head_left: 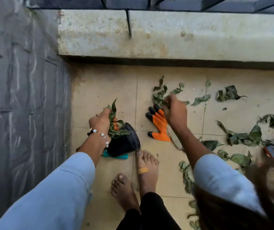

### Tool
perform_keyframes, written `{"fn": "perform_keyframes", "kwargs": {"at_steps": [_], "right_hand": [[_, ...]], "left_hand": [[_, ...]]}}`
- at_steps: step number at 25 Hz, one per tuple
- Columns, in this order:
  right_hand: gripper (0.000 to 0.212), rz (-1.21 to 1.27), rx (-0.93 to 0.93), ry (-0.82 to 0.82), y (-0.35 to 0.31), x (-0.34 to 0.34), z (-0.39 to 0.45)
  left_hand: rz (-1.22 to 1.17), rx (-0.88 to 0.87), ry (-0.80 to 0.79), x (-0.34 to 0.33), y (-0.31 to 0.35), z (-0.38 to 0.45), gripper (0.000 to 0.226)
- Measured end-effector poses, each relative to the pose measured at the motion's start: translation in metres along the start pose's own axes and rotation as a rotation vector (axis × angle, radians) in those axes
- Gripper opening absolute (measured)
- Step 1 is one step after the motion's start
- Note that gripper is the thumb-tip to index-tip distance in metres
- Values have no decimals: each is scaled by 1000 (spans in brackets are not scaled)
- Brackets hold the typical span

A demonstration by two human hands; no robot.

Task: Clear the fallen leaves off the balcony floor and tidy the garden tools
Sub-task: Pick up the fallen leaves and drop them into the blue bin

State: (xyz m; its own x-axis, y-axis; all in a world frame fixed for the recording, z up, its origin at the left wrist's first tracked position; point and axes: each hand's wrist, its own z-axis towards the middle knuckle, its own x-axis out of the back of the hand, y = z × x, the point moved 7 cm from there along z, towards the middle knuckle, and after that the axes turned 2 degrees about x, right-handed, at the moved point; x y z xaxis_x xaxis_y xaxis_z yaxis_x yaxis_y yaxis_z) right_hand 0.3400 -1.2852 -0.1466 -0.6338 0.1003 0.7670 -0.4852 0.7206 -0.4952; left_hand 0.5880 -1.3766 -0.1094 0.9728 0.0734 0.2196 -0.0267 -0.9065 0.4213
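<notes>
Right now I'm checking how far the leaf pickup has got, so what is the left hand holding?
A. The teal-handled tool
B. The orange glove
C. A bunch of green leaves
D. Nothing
C: the left hand has its fingers curled round a bunch of green leaves, just above the tipped black pot.

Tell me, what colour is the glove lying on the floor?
Orange with black fingertips and a pale cuff; the glove shows in the head view.
</notes>
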Motion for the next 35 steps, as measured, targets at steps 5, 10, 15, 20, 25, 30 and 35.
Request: {"fn": "perform_keyframes", "kwargs": {"at_steps": [5,10,15,20,25,30,35], "right_hand": [[38,-216,-61,-240,-14,-30,61],[17,-278,-41,-76,-10,-33,55],[17,512,-263,-43,-14,-8,17],[21,1615,-520,-268,-84,45,-62],[54,1989,-513,-187,-171,153,-145],[41,1961,-475,18,-252,279,-255],[29,1835,-407,351,-277,385,-367]], "left_hand": [[18,9,-21,-20,12,18,28],[38,30,-16,-18,10,26,27],[33,60,15,-9,16,4,24],[-15,78,-39,-14,50,-84,23],[-85,67,-125,-10,97,-211,18],[-100,37,-229,23,125,-385,17],[-90,-24,-359,47,119,-518,13]]}}
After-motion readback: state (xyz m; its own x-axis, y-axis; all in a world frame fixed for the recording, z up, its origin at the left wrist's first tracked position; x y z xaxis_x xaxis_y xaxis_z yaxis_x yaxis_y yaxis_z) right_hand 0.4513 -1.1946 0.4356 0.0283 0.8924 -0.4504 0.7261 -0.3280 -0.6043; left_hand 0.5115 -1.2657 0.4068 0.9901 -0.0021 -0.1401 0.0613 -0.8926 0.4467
